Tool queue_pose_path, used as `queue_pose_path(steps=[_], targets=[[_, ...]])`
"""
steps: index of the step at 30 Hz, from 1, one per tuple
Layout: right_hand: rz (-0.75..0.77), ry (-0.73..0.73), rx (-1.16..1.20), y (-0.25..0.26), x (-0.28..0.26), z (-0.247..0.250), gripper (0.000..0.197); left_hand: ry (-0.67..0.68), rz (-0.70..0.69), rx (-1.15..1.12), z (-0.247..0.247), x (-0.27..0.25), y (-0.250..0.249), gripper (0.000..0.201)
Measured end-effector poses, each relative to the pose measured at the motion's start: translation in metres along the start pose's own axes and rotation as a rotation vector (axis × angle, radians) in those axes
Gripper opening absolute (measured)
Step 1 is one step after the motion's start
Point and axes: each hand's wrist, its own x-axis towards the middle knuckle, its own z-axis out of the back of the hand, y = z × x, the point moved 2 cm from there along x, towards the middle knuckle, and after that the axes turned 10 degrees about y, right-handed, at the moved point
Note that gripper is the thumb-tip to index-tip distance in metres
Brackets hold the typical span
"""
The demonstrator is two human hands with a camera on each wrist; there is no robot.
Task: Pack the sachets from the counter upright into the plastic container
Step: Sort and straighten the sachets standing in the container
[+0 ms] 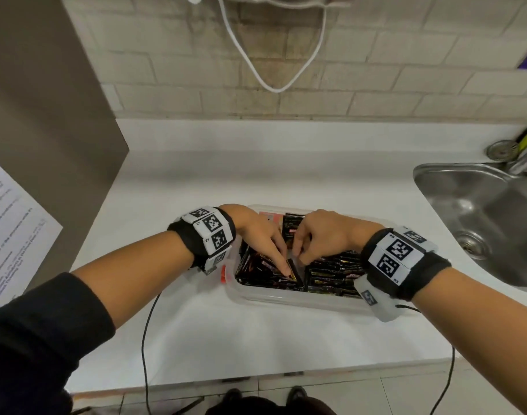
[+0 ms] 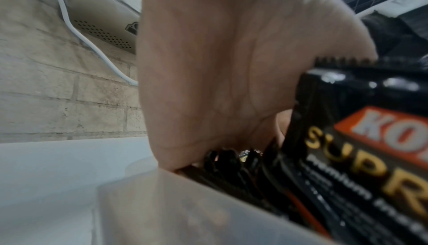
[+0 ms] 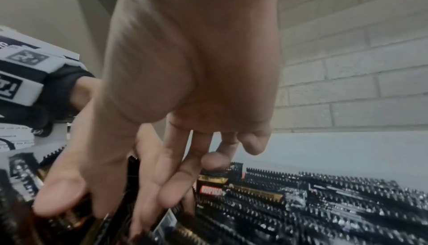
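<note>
white counter point(image 1: 196, 181); both hands point(image 1: 265, 235) among sachets point(image 1: 331, 274).

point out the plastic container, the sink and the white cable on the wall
plastic container point(image 1: 286, 301), head view, on its clear near rim
sink point(image 1: 477, 211), head view, on the bare steel basin floor
white cable point(image 1: 274, 88), head view, on the bottom of its hanging loop

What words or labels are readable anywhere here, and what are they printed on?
"KOPIKO": red label on an upright black sachet.
"KO", "SUPR", both cut off: black sachet beside the left hand.
Printed paper sheet: too blurred.
Wristband square markers: patterns; tiny letters unreadable.
</note>
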Motion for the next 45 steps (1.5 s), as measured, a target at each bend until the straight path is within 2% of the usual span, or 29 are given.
queue_pose_path(steps=[2, 5, 9, 12, 14, 15, 18, 23, 27, 31, 33, 41, 45], targets=[[-0.012, 0.032, 0.04, 0.0, 0.0, -0.006, 0.013, -0.002, 0.0, 0.013, 0.001, 0.001, 0.001, 0.052], [0.014, 0.041, 0.099, 0.002, -0.001, -0.009, 0.023, 0.008, -0.005, 0.037, 0.002, 0.002, 0.001, 0.051], [0.067, 0.026, 0.177, 0.004, -0.003, -0.012, 0.013, 0.023, 0.016, 0.05, 0.003, 0.001, 0.0, 0.038], [0.087, 0.034, 0.236, 0.004, -0.005, -0.013, 0.013, 0.016, 0.012, 0.045, 0.003, 0.003, 0.0, 0.052], [0.105, -0.015, 0.298, 0.002, -0.007, -0.009, 0.016, 0.0, 0.023, 0.034, 0.002, 0.004, 0.0, 0.068], [0.119, -0.035, 0.33, 0.002, -0.009, -0.006, 0.018, -0.001, 0.026, 0.02, 0.001, 0.004, 0.0, 0.07], [0.156, -0.059, 0.386, -0.001, -0.015, 0.001, 0.021, 0.0, 0.023, -0.032, -0.002, 0.007, 0.0, 0.061], [0.191, -0.099, 0.442, -0.006, -0.022, 0.011, 0.016, -0.043, 0.01, -0.023, -0.004, 0.008, -0.001, 0.066], [0.188, -0.247, 0.462, -0.015, -0.026, 0.03, 0.015, -0.038, -0.031, -0.017, -0.006, 0.006, -0.003, 0.055], [0.189, -0.437, 0.38, -0.02, -0.024, 0.05, 0.018, -0.032, -0.002, -0.011, -0.007, 0.006, -0.003, 0.061], [0.177, -0.48, 0.321, -0.02, -0.02, 0.053, 0.018, -0.05, 0.009, -0.009, -0.006, 0.007, -0.002, 0.062], [0.116, -0.397, 0.013, -0.013, 0.008, 0.028, 0.016, -0.031, 0.034, 0.002, -0.008, 0.003, -0.006, 0.066], [0.064, -0.392, -0.069, -0.006, 0.016, 0.02, 0.025, -0.026, 0.033, -0.012, -0.008, 0.002, -0.007, 0.066]])
